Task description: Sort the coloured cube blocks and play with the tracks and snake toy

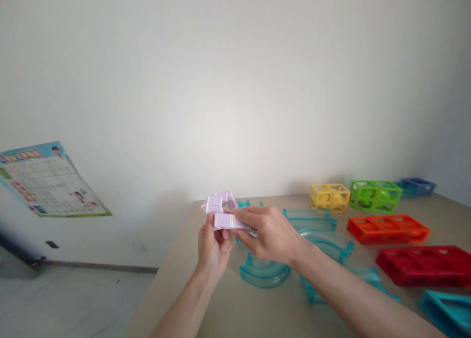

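A light purple piece made of jointed segments point(214, 205) is held above the table in both hands. My left hand point(214, 245) grips it from below, with thumb and fingers closed on its near part. From the right, my right hand point(270, 232) pinches the right end of the purple piece, thumb below and fingers above. The far part of the piece curls round beyond the left fingertips. Part of its right end is hidden by my right fingers. Below and behind the hands lie clear blue track pieces, including a curved one point(265, 275).
On the table point(221, 308), frames stand at the right: yellow point(330, 198), green point(375, 196), orange point(388, 229), red point(427, 265), teal point(447, 311) and dark blue point(420, 186). A white wall rises behind; a poster point(53, 181) hangs at the left.
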A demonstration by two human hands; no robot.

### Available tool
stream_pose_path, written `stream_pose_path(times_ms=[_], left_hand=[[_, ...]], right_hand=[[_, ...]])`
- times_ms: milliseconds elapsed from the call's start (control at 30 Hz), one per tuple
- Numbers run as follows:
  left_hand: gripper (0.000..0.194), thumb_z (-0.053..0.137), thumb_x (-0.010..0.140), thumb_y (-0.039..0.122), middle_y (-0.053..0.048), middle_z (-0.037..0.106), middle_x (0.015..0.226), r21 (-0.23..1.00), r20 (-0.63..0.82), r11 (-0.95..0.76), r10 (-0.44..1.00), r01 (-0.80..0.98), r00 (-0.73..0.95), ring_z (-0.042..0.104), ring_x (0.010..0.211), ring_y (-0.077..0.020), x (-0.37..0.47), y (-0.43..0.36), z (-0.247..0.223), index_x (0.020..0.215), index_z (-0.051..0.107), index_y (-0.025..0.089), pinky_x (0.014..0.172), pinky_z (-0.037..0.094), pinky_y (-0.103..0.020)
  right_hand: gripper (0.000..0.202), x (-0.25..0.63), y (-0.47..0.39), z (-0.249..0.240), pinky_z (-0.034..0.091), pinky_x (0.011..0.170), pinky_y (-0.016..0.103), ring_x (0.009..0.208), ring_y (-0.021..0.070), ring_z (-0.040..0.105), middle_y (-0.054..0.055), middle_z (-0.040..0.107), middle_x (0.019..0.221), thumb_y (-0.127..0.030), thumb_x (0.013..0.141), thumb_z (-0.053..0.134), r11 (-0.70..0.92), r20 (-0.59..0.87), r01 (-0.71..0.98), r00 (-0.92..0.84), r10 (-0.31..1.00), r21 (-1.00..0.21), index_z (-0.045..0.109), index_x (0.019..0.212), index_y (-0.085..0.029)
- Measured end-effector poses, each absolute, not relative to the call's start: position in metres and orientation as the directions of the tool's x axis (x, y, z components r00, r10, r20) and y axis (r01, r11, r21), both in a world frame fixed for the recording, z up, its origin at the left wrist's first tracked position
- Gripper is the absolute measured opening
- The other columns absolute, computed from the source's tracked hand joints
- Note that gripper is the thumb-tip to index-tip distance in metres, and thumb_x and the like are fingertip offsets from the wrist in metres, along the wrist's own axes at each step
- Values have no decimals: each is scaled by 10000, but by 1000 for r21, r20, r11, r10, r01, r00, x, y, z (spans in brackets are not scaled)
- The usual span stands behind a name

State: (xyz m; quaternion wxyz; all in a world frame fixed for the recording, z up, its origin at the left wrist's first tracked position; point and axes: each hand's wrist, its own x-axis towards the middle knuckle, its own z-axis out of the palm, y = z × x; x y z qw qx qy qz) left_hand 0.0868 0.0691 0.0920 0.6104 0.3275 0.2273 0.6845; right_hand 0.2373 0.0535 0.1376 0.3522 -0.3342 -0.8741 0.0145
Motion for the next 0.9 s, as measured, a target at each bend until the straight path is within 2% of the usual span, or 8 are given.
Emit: stream_pose_path(times_ms=[133,233,333,500,567,633,733,900], left_hand=[[454,794,604,527,75,458,397,678,162,-129,986,-723,-23,325,267,-7,88,69,92,598,579,127,278,264,-113],[477,774,628,539,80,412,349,699,185,-155,982,-699,-33,308,257,-10,87,68,89,550,544,129,283,265,-118],[472,734,672,561,70,430,353,747,224,-178,974,-640,-9,316,258,-15,85,68,85,595,578,122,287,252,-121],[451,707,705,562,54,469,392,795,272,-189,960,-577,60,376,283,-39,80,70,81,740,653,115,297,254,-135],[441,684,734,556,47,469,394,805,277,-189,958,-563,75,379,291,-44,79,72,80,716,646,117,302,250,-143],[410,696,737,525,52,457,403,804,291,-209,955,-556,61,375,311,-40,77,74,80,717,643,119,324,267,-150],[377,772,686,443,59,470,462,806,339,-287,941,-517,6,413,391,-44,73,79,78,842,670,116,407,349,-172],[379,717,746,443,29,516,503,822,437,-404,900,-401,-11,468,454,-77,66,87,69,908,670,104,463,369,-211]], right_hand=[[147,232,52,136,290,596,236,657,133,522,41,632,787,-272,909,511,745,625,622,-489,609,-239,612,916,-166],[121,237,54,142,283,581,233,604,115,484,26,618,737,-253,898,534,793,608,548,-543,580,-266,613,862,-169],[151,246,55,148,291,588,236,595,116,482,20,610,689,-248,899,529,817,557,505,-608,565,-277,616,808,-164],[229,249,50,151,296,595,251,667,154,542,55,650,830,-339,911,495,781,524,573,-599,605,-248,604,1012,-164],[219,247,48,152,292,590,251,660,150,540,50,647,813,-333,921,474,776,504,575,-604,617,-259,604,981,-167],[258,244,48,153,279,558,245,583,124,498,24,609,684,-329,938,438,744,461,588,-590,663,-318,604,835,-161],[418,241,48,153,254,492,227,478,87,409,-12,503,522,-377,961,374,651,353,584,-550,757,-485,557,659,-152],[429,247,52,153,341,428,186,430,80,484,-1,574,583,-467,931,388,376,60,442,-580,812,-814,607,772,-135]])
